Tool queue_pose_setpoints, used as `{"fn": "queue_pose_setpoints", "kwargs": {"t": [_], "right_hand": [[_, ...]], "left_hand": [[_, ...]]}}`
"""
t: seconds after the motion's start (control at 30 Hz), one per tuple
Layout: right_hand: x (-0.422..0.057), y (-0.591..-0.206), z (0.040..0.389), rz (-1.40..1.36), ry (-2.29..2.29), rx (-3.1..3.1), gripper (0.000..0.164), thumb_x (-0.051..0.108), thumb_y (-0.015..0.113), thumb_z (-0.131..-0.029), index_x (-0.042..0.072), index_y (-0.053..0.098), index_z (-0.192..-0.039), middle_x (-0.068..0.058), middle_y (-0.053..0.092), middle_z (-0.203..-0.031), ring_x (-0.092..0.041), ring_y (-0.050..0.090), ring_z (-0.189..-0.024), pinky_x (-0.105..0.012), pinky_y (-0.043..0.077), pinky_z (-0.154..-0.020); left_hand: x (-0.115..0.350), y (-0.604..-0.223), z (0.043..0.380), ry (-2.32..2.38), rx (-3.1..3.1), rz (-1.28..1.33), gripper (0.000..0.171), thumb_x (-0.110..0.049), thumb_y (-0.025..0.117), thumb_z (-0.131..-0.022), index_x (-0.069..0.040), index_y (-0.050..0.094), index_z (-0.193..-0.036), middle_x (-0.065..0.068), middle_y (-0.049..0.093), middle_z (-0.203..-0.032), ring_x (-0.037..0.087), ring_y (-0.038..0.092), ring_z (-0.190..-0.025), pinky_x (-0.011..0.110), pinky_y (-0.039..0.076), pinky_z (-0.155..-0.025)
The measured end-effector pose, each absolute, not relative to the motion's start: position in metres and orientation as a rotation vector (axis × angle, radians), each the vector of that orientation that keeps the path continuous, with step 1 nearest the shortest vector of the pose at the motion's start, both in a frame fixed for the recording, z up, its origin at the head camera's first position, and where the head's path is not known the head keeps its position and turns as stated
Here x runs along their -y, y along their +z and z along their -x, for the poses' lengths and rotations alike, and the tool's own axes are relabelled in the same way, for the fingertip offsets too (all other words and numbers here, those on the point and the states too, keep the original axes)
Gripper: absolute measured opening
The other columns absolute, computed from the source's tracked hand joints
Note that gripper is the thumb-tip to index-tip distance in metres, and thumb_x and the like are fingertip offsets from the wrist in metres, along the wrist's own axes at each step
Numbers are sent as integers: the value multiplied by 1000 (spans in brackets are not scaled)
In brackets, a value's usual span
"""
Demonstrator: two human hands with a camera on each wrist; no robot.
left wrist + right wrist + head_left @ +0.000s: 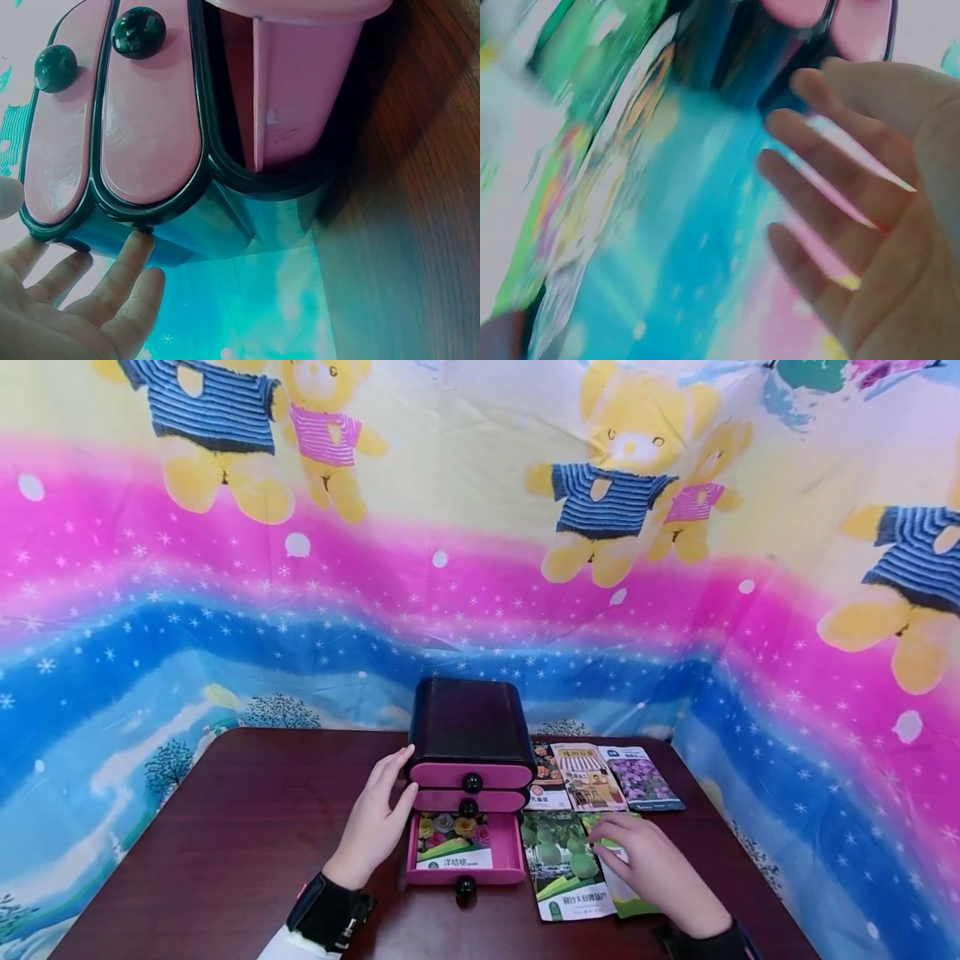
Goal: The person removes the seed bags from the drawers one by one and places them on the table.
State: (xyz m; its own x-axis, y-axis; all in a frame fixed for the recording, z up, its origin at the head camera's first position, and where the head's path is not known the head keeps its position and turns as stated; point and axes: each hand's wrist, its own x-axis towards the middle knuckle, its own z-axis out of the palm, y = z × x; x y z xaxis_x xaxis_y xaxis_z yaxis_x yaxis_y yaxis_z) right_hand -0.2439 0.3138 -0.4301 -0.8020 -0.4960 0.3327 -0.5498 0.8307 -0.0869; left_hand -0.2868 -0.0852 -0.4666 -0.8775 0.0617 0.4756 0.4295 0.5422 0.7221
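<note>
A black drawer cabinet (471,722) with pink drawer fronts and round black knobs stands on the table. Its bottom drawer (512,852) is pulled out, and a flower-pictured seed packet (453,843) lies inside. My left hand (375,822) rests its fingertips against the cabinet's left side; the left wrist view shows the fingers (124,274) extended along the cabinet's edge. Over a green seed packet (633,897), partly hidden beneath it, hovers my right hand (660,868). In the right wrist view its fingers (825,202) are spread with nothing between them.
Beside the green packet lies a seed packet with round green fruits (566,864). Behind are an orange-flower packet (547,777), a packet with a striped awning (588,777) and a purple-flower packet (641,777). A printed bear curtain (450,610) hangs behind the dark wooden table (247,827).
</note>
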Motion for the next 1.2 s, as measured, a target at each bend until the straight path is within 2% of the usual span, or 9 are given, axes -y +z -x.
{"fn": "queue_pose_setpoints", "kwargs": {"t": [0.27, 0.47, 0.8, 0.93, 1.2], "right_hand": [[-248, -436, 265, -1099, 235, 2592, 18, 18, 77, -92, 30, 73, -106, 15, 67, -107, -5, 64, -103, -33, 53, -92], [-220, -452, 283, -1260, 259, 2586, 17, 13, 74, -94, 23, 75, -108, 10, 67, -108, -7, 64, -101, -35, 54, -92], [-198, -474, 309, -1470, 229, 2647, 26, 11, 61, -102, 24, 73, -121, 8, 67, -124, -9, 63, -115, -36, 53, -100], [-195, -482, 313, -1521, 132, 2603, 30, 9, 63, -101, 26, 73, -123, 8, 66, -127, -10, 63, -117, -33, 53, -99], [-193, -488, 314, -1565, 124, 2585, 32, 9, 65, -99, 30, 74, -123, 8, 66, -132, -11, 62, -120, -34, 52, -101]], "left_hand": [[86, -466, 287, -1275, 2384, 406, 56, -24, 58, -105, -27, 38, -158, 5, 43, -156, 28, 49, -139, 52, 47, -107], [86, -467, 288, -1276, 2373, 415, 56, -24, 58, -105, -27, 39, -158, 5, 44, -155, 28, 50, -138, 51, 47, -106], [86, -467, 288, -1276, 2370, 406, 56, -24, 59, -105, -28, 39, -158, 4, 45, -154, 28, 52, -136, 51, 48, -105], [86, -467, 288, -1272, 2374, 398, 56, -24, 59, -105, -28, 40, -157, 4, 45, -154, 28, 52, -136, 51, 48, -105], [85, -465, 287, -1278, 2377, 392, 56, -22, 59, -105, -26, 40, -157, 5, 46, -153, 28, 52, -136, 52, 47, -106]]}}
